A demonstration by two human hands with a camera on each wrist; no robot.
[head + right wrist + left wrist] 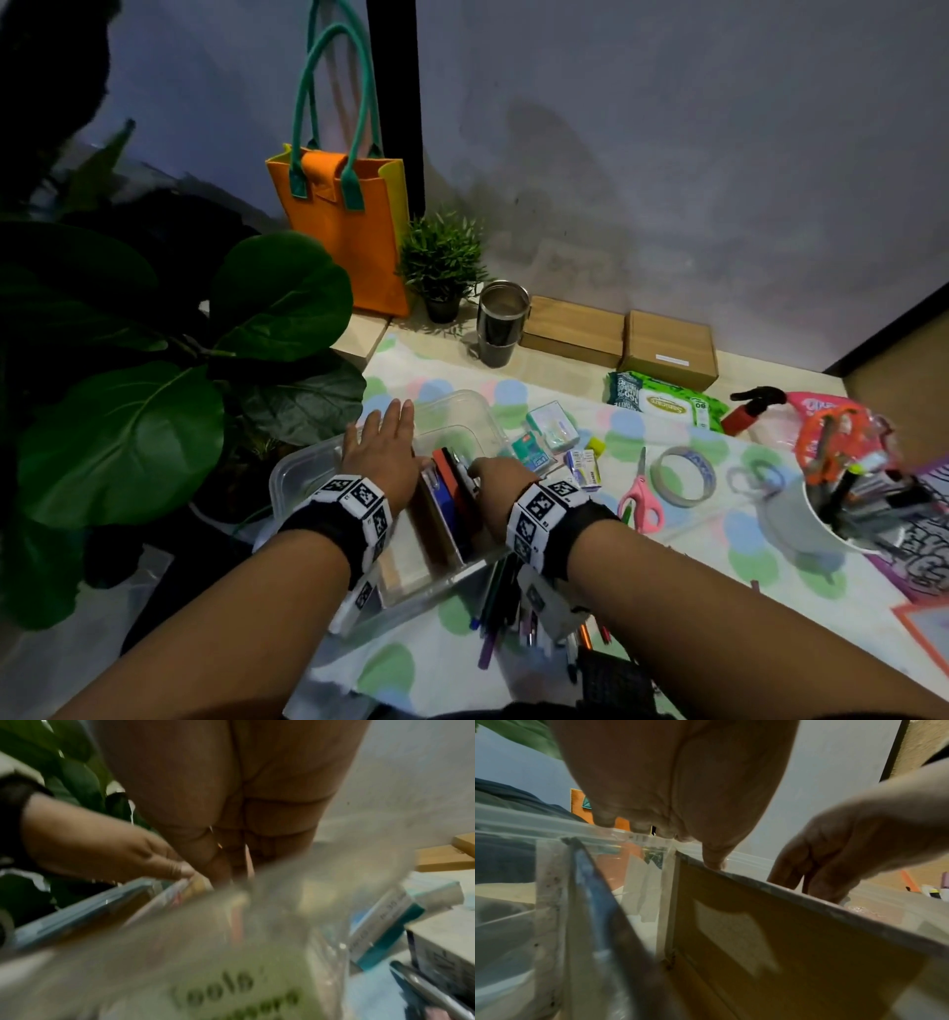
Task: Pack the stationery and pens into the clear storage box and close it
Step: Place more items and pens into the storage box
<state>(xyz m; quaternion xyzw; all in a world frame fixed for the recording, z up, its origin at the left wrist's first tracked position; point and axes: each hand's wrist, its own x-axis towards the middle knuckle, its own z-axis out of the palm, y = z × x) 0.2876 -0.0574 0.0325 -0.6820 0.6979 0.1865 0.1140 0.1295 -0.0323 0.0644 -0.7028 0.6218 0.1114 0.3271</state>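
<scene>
Box, clear plastic, rectangular (brown and blue notebooks upright inside): left hand flat, fingers straight, on far rim; right hand beside it, fingers reaching among notebooks, grasp unclear.

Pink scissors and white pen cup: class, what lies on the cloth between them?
In the head view, a roll of tape lies between the pink scissors and the white pen cup.

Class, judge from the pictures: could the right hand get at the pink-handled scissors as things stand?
Probably yes: the pink-handled scissors lie uncovered on the cloth just right of the right hand, nothing between.
</scene>
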